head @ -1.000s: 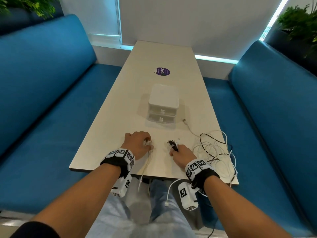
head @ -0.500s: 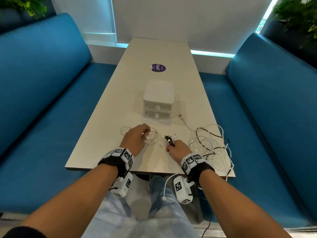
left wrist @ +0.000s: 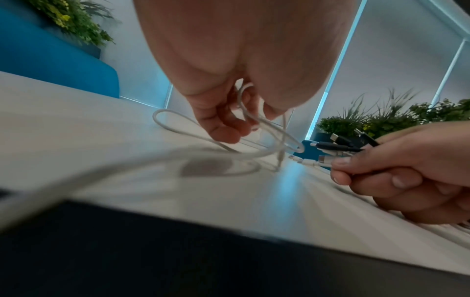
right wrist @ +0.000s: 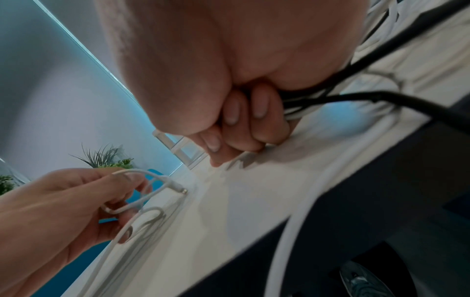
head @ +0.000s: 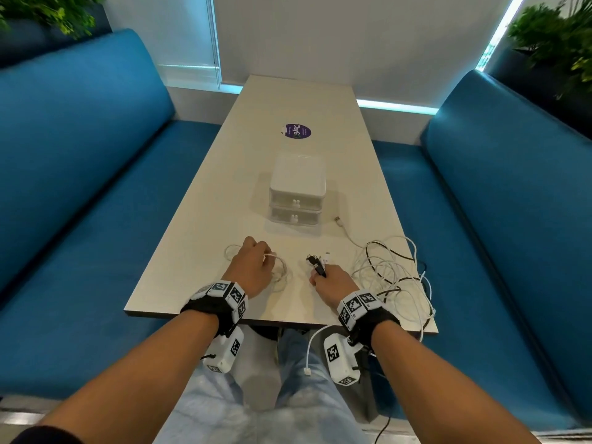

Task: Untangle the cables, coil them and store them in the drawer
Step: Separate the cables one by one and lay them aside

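Observation:
My left hand [head: 254,267] pinches a thin white cable [head: 282,270] whose loops lie on the table under and beside it; in the left wrist view the white cable [left wrist: 229,144] loops through my curled fingers [left wrist: 221,128]. My right hand [head: 330,280] grips a bunch of black and white cable ends [head: 317,262], their plugs [left wrist: 338,148] sticking out past the fist. A tangle of white and black cables [head: 390,270] lies at the table's near right corner. The small white drawer unit [head: 296,193] stands shut in mid-table.
A loose white plug [head: 338,221] lies right of the drawer unit. One white cable end [head: 307,371] hangs off the near table edge [head: 288,320] over my lap. Blue benches [head: 80,187] flank the table; a purple sticker [head: 298,131] lies farther back.
My left hand has pulled the white cable up from the table edge and laid it in loops on the table. My right hand has held its bunch of cable ends nearly still.

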{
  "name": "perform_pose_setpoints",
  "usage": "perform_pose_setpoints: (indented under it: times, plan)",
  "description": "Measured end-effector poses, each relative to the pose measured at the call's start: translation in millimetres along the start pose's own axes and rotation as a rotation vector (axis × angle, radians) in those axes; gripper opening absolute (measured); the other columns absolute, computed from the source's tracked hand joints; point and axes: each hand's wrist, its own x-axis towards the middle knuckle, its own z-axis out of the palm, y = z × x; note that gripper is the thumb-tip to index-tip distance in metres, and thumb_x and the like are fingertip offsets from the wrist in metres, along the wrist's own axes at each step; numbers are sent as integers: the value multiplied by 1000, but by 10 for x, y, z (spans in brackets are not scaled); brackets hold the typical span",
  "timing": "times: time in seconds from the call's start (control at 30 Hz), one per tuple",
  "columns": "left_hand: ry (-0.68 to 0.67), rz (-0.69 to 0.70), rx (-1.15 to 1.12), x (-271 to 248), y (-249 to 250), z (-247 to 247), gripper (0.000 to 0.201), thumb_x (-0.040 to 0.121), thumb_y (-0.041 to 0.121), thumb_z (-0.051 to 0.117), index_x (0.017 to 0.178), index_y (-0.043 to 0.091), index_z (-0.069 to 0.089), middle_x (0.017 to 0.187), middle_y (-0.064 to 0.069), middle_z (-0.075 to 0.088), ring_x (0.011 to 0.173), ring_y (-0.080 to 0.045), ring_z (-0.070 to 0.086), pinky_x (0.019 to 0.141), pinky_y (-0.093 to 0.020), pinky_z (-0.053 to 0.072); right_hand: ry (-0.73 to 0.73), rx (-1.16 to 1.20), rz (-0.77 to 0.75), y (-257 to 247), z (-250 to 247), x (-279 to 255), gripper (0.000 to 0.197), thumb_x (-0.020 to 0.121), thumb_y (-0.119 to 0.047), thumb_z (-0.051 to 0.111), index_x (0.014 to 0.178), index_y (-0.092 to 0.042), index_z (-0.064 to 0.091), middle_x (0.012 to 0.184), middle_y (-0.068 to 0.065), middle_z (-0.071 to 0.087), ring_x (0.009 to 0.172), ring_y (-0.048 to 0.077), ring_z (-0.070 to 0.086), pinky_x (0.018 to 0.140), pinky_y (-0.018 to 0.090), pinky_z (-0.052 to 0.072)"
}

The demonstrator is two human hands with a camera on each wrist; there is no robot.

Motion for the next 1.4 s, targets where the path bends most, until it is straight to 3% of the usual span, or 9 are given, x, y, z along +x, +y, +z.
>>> perform_pose_setpoints:
  times: [0.13, 0.23, 0.47, 0.67, 0.9, 1.03, 1.13, 1.23, 1.4]
  plan:
    - [-60, 14, -8, 16, -23, -5, 28, 99, 2, 40, 121, 6, 57, 118, -12, 54, 103, -27, 56, 92, -33, 43, -9, -10, -20, 5, 3, -24, 24, 97, -29, 46, 82, -20, 64, 85, 7, 66, 81, 30, 62, 70, 31, 44]
    - [-70, -3, -71, -2, -13, -28, 44, 89, -8, 41, 129, 12, 48, 115, -12, 61, 96, -25, 61, 90, -41, 52, -10, 1, -48, -6, 13, -58, 26, 97, -31, 45, 81, -21, 63, 87, 10, 69, 84, 32, 65, 75, 35, 49]
    - [-78, -25, 38, -13, 74, -56, 25, 88, -8, 43, 93, 13, 54, 98, -2, 60, 95, -26, 60, 81, -34, 46, 30, 59, -79, -58, -30, -119, 25, 97, -24, 44, 78, -26, 60, 86, 4, 66, 83, 28, 64, 77, 35, 49]
    - [-110, 44, 74, -108, 216, -94, 34, 86, -8, 46, 116, 7, 40, 114, -4, 54, 100, -27, 59, 87, -38, 49, 55, 110, -123, -178, -125, -175, 25, 98, -29, 44, 77, -28, 57, 81, 0, 62, 75, 23, 56, 73, 34, 46]
    - [-165, 188, 197, -238, 402, -20, 25, 87, -4, 40, 105, 11, 31, 91, -9, 54, 76, -32, 59, 72, -48, 51, 140, 162, -159, -347, -159, -242, 25, 99, -34, 43, 80, -28, 58, 86, 3, 67, 87, 27, 63, 82, 38, 49]
    - [-172, 278, 242, -293, 454, 86, 18, 92, 13, 41, 99, 15, 25, 75, -6, 52, 62, -35, 52, 58, -41, 40, 167, 167, -179, -454, -170, -235, 35, 100, -45, 40, 78, -26, 60, 89, 8, 70, 88, 29, 63, 82, 38, 49]
    - [-165, 347, 279, -319, 490, 184, 22, 98, 24, 38, 113, 10, 31, 91, -13, 62, 70, -39, 57, 73, -44, 46, 118, 92, -197, -464, -161, -204, 33, 100, -40, 44, 79, -20, 60, 86, 8, 68, 89, 31, 65, 81, 38, 50]
    - [-214, 367, 379, -268, 485, 184, 18, 104, 25, 33, 114, 11, 39, 101, -9, 66, 83, -34, 60, 91, -44, 37, 147, -25, -151, -362, -241, -171, 23, 99, -27, 47, 98, -12, 64, 98, 11, 68, 95, 31, 63, 81, 36, 49]
    - [-175, 305, 515, -136, 339, -48, 25, 99, 5, 36, 104, 24, 52, 99, 0, 68, 89, -28, 55, 82, -34, 21, 253, -300, -50, -141, -384, -186, 25, 100, -22, 44, 116, -5, 51, 111, 20, 62, 100, 37, 60, 72, 35, 45]
